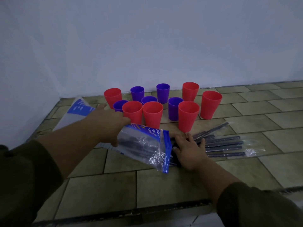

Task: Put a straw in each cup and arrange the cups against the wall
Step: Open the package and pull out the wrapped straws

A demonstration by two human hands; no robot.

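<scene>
Left hand (105,126) grips the bag (144,145) by its top edge, held off the floor (164,185). Right hand (188,149) lies flat, fingers spread, on the straws (224,143) fanned just in front of the cups (152,114). Best play, I'd say: pin the pile, slide the bag clear, then pick 1 straw at a time. All 11 cups stand clustered near the wall (147,38), none with a straw yet. Pale wall, tiled floor, dim light, and a spare bag (77,110) lying left.

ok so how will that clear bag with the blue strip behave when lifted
Probably floppy: the clear plastic bag with the blue strip crumples and sags below the left hand gripping it. Likely light, held by one edge. Its glossy film may be slippery.
</scene>
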